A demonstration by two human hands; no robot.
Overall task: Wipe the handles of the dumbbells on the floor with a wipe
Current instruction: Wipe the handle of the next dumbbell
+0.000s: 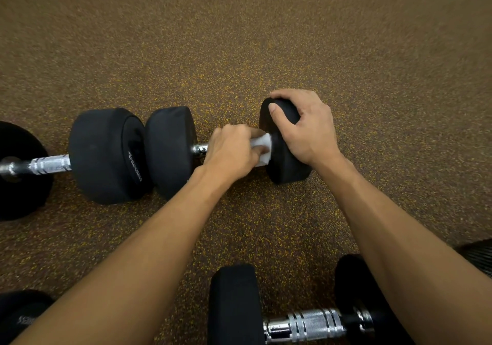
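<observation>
**Wipe held round a dumbbell handle, right head steadied**

Four dumbbells are counted on the speckled floor [239,38], each laid with its long axis running left to right; one wipe is counted. The middle dumbbell [170,150] is the one held; its chrome handle [199,148] is spanned between two black heads. The left grip [229,153] is curled over that handle; the white wipe [262,149] is pinched between its fingers and the bar, hard against the right-hand head. The right grip [306,129] is closed over the top of that head, with the fingers curled across the far side and the thumb laid on the inner face.

A second dumbbell [106,155] is laid left of the left grip, end to end with the middle one, the neighbouring heads just beside each other. A third dumbbell [306,323] is laid nearer the person than both grips, partly covered by the right forearm. Of the fourth dumbbell [18,315] only one head is seen, well to the near left of the left grip.
</observation>
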